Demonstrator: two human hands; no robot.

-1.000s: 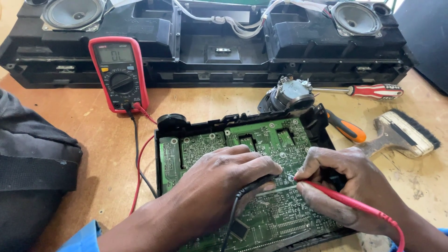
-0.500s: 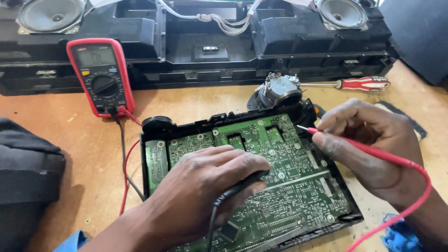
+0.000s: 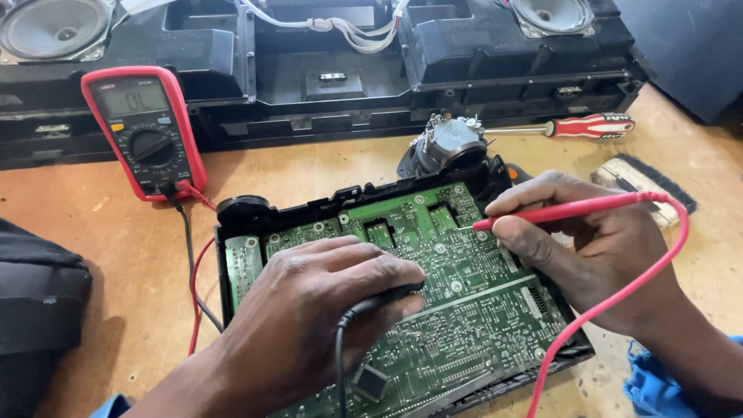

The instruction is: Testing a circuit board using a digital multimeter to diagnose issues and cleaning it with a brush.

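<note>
A green circuit board [image 3: 464,310] lies in a black plastic tray [image 3: 240,210] on the wooden bench. My left hand [image 3: 309,317] rests on the board and holds the black test probe [image 3: 379,298], its tip down on the board's middle. My right hand [image 3: 596,248] pinches the red test probe [image 3: 557,210], with the metal tip touching the board near its upper right area. Both leads run back to a red multimeter [image 3: 145,131] standing at the upper left.
A long black speaker housing [image 3: 333,85] with a round speaker at each end spans the back. A red-handled screwdriver [image 3: 588,125], a small metal motor part [image 3: 453,143] and a brush [image 3: 642,174] lie to the right. Dark cloth [image 3: 35,302] sits at the left edge.
My right hand lifted the red probe from the board's lower middle and moved it up to the upper right part. My left hand stayed with the black probe.
</note>
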